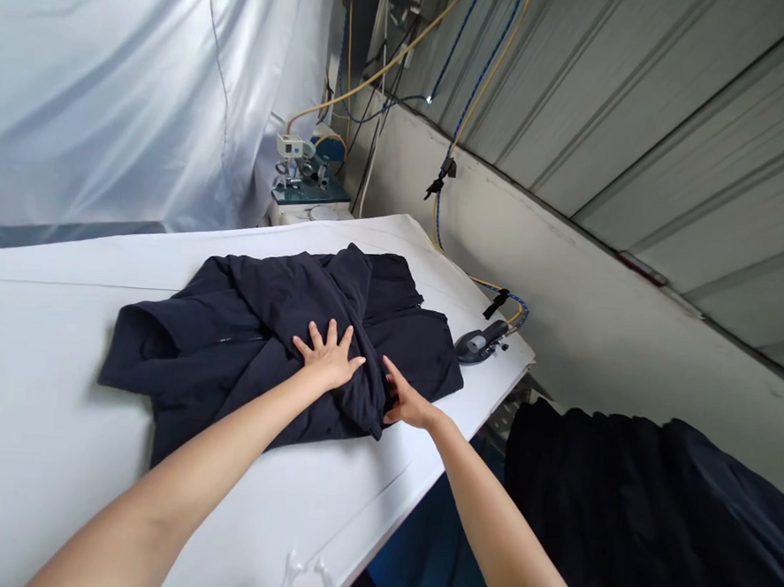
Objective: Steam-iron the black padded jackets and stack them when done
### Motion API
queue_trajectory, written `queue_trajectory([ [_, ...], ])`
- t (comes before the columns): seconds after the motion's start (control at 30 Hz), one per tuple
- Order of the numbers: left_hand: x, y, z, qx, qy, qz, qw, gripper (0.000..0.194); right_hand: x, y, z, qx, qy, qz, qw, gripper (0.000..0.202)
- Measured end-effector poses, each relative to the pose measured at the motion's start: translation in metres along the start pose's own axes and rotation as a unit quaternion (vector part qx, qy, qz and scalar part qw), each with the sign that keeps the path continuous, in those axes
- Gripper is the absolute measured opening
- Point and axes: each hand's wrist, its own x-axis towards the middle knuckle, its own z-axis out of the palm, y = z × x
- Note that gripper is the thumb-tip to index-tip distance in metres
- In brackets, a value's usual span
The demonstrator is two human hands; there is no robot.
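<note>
A dark navy jacket (299,297) lies on the white table (42,369), its collar opening toward the left and its sleeves folded across the body. My left hand (328,356) rests flat on the folded sleeves with its fingers spread. Close by, my right hand (404,396) is at the edge of the sleeve fold near the hem, its fingers apart and curved. Part of its fingertips is hidden against the dark cloth, and I see nothing held in it.
A steam iron (482,341) stands at the table's right edge, with blue and yellow hoses (520,306) running up the wall. More dark garments (644,513) are piled at the lower right. A small machine (307,169) sits beyond the far edge, beside a silvery curtain (126,82).
</note>
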Motion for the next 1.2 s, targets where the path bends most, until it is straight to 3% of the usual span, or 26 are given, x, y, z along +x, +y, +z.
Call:
queue_trajectory([
  [0.1, 0.004, -0.003, 0.018, -0.011, 0.023, 0.013, 1.000, 0.071, -0.001, 0.002, 0.005, -0.084, 0.020, -0.060, 0.994, 0.118],
  [0.27, 0.014, -0.004, 0.026, -0.019, 0.044, 0.014, 0.999, 0.071, -0.006, 0.009, 0.011, -0.148, 0.108, -0.130, 0.974, 0.084],
  [0.4, 0.012, 0.003, 0.029, -0.003, 0.061, 0.039, 0.997, 0.076, -0.008, 0.014, 0.017, -0.236, 0.177, -0.127, 0.947, 0.076],
  [0.53, 0.014, 0.002, 0.038, 0.002, 0.047, 0.035, 0.998, 0.076, -0.006, 0.012, 0.019, -0.305, 0.219, -0.169, 0.911, 0.070],
  [0.67, 0.017, -0.003, 0.042, 0.010, 0.042, 0.033, 0.999, 0.077, -0.003, 0.016, 0.006, -0.305, 0.235, -0.119, 0.915, 0.043],
  [0.77, 0.017, 0.003, 0.038, 0.024, 0.030, 0.017, 0.999, 0.077, -0.008, 0.024, -0.017, -0.296, 0.207, -0.090, 0.928, 0.031],
  [0.87, 0.011, 0.025, 0.034, 0.050, 0.050, -0.015, 0.997, 0.070, -0.015, 0.027, -0.051, -0.301, 0.229, -0.099, 0.920, 0.031],
  [0.97, 0.001, 0.054, 0.041, 0.055, 0.078, 0.019, 0.995, 0.069, -0.017, 0.025, -0.093, -0.340, 0.260, -0.086, 0.900, 0.036],
  [1.03, -0.004, 0.069, 0.052, 0.044, 0.052, 0.059, 0.996, 0.073, -0.015, 0.023, -0.121, -0.382, 0.272, -0.062, 0.881, 0.039],
  [1.2, -0.003, 0.075, 0.080, 0.067, -0.007, 0.070, 0.995, 0.071, -0.012, 0.028, -0.189, -0.506, 0.279, 0.014, 0.816, 0.046],
])
